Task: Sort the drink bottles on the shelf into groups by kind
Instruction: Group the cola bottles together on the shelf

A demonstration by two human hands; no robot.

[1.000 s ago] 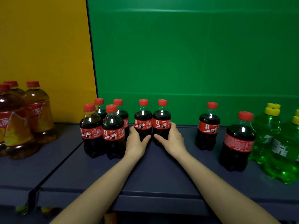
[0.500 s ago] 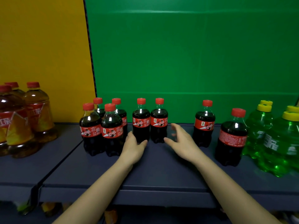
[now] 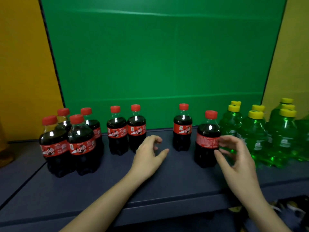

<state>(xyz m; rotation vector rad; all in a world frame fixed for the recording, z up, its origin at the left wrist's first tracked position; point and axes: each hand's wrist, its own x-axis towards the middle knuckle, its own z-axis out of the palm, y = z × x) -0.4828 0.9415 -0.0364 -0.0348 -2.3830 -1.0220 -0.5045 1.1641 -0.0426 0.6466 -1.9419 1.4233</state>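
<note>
Red-capped cola bottle [image 3: 207, 141] now beside R hand [image 3: 238, 162]; L hand [image 3: 148, 156] withdrawn.

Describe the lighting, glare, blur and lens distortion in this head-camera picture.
Head view: dim light; small white glints on the cola bottles; green bottles glow brightest; the side edges of the green backdrop lean and curve from the wide lens; the right hand looks slightly blurred.

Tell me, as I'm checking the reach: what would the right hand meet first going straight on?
Probably the front cola bottle beside the green bottles; the right hand is nearly at its label, depth unclear.
</note>
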